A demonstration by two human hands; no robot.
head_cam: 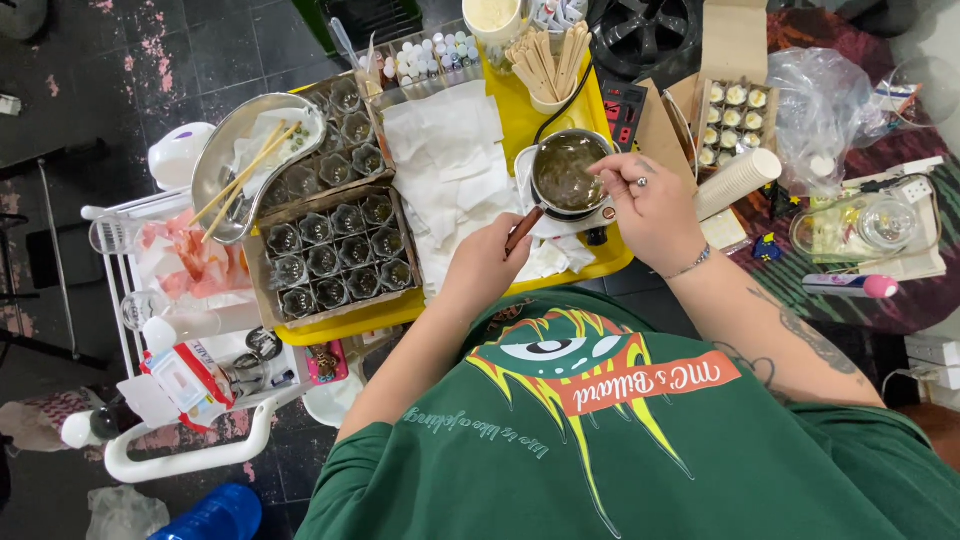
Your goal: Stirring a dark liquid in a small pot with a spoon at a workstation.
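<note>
Presently, on and about the yellow tray:

- Small metal pot: stands on the tray's right part, on a white base, filled with a murky brown-green liquid; a dark cable runs up from behind it.
- Left hand: closed around the pot's reddish-brown handle, which slants down and to the left from the pot.
- Right hand: over the pot's right rim, fingers pinched together on something thin dipped toward the liquid; what it grips is too small to tell. A ring on one finger, a bracelet at the wrist.
- White paper towels: spread in layers down the tray's middle, just left of the pot.
- Cardboard box of small glass jars: on the tray's left part, jars in rows, open-topped.
- Metal kidney dish: at the tray's upper left edge, holding long wooden sticks and crumpled paper.
- Cup of flat wooden sticks: at the tray's far edge, above the pot.
- Rack of small vials: beside that cup, to its left.
- Open carton of small pale-filled cups: right of the tray, well apart from the pot.
- Stack of white paper cups: lying on its side near the right hand.
- White trolley: left of the person, carrying a red-and-white packet.
</note>
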